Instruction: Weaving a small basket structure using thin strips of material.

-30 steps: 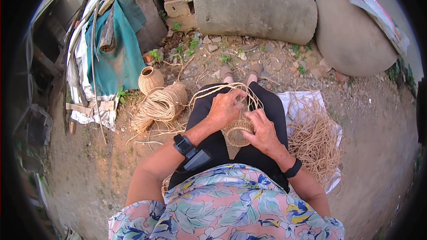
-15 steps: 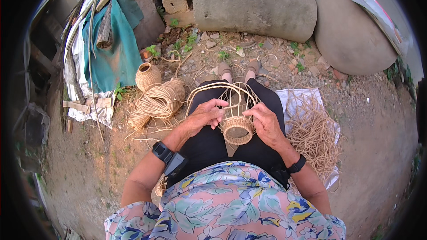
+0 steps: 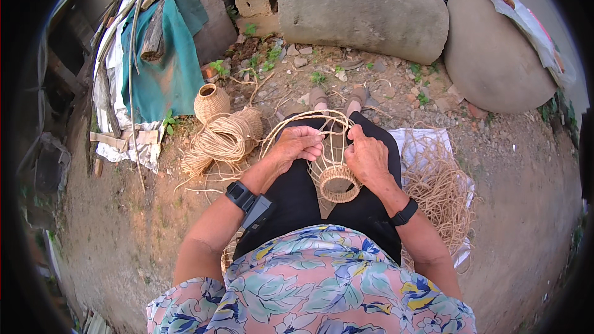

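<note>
A small woven basket (image 3: 340,194) with a round rim rests between my thighs, its long loose strands fanning out away from me. My left hand (image 3: 301,144) is closed, thumb and fingertips pinching a strand of straw-coloured cord at the left of the fan. On the right, my right hand (image 3: 368,156) is closed beside the basket's rim, its index finger and thumb pressed on the strands there. Looped cords (image 3: 309,115) arch over my knees beyond both hands. The fingertips of my right hand are partly hidden behind its back.
At my left lie a coiled bundle of cord (image 3: 215,142) and a finished-looking woven vase (image 3: 211,102). A tangled heap of cord (image 3: 438,192) sits on a white sheet (image 3: 413,138) to my right. Ahead are a concrete cylinder (image 3: 364,13), a round slab (image 3: 492,49) and a green cloth (image 3: 175,65).
My right hand has moved away from me, from the basket rim up along the strands. My left fingers have closed in a pinch. The basket has tilted slightly.
</note>
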`<state>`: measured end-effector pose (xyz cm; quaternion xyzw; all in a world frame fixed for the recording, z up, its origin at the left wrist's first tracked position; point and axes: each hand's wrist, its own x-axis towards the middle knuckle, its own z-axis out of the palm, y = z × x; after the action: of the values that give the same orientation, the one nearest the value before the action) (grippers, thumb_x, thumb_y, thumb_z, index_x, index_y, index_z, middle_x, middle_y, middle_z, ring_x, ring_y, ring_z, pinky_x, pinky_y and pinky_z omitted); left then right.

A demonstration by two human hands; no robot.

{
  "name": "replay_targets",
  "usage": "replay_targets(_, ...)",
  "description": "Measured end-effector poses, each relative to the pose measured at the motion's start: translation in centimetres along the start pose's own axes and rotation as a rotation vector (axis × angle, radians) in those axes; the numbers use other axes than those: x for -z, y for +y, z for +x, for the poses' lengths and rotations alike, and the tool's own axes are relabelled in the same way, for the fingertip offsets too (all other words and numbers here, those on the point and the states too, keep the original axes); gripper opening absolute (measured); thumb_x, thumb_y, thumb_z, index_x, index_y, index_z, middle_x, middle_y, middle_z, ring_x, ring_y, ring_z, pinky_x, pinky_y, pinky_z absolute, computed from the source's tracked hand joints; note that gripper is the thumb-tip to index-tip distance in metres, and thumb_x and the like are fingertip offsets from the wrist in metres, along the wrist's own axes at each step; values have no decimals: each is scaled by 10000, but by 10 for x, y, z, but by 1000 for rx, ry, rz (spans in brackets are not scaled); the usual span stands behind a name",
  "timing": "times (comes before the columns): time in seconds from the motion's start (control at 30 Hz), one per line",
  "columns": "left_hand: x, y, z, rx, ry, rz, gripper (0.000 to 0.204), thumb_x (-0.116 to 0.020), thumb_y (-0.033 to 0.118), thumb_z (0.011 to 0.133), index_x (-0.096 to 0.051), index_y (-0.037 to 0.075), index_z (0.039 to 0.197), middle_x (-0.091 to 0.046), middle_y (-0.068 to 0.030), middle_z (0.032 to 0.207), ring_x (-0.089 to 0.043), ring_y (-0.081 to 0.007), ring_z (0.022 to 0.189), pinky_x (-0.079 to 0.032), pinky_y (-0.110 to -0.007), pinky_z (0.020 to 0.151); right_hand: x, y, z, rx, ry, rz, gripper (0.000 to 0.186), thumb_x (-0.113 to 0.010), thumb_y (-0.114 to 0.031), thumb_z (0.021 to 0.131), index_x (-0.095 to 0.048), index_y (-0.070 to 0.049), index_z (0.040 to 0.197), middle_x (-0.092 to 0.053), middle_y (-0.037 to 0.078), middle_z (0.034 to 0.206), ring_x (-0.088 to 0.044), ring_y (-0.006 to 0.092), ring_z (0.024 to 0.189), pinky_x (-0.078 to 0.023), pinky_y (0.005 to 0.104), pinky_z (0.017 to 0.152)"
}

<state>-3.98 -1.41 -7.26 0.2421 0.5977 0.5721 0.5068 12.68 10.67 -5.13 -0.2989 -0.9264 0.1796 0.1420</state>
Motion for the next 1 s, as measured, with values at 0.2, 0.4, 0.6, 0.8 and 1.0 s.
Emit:
replay_targets(0.2,-24,-12,20,-272,223,794,118,-673,186,835,-695,72,852,-627,-52,653,-588,-125,579,-469,-276,556,-10,12,-1,-20,92,77,153,-578,-86,776,-540,-66,923,-658,189,719,-654,406,734,-496,520,697)
replay_targets(0.4,-45,15,17,-399,168,955,242,-705,200,787,-638,108,1001,-598,-62,631,-585,-187,563,-476,-353,567,-2,25,-13,-145,131,228,103,-577,-89,783,-562,-98,884,-657,178,717,-648,411,742,-486,524,692)
replay_targets(0.6,-44,9,-11,-234,166,591,247,-704,113,840,-584,96,1055,-585,13,638,-529,-66,553,-447,-257,524,-5,25,-16,-121,165,234,106,-560,-92,787,-551,-105,892,-647,177,692,-641,422,722,-478,534,673)
replay_targets(0.8,-26,-14,-47,-195,318,810,236,-675,151,744,-552,78,932,-564,-59,580,-575,-223,539,-477,-375,576,-6,21,-17,-67,129,117,145,-547,-94,790,-522,-103,932,-642,188,679,-641,419,694,-478,537,662)
replay_targets(1.0,-25,-12,-46,-580,305,938,219,-676,91,745,-631,53,956,-467,-34,572,-506,-160,515,-436,-327,515,-3,24,-20,-70,111,128,175,-552,-76,783,-503,-90,951,-630,188,656,-637,416,659,-479,539,640)
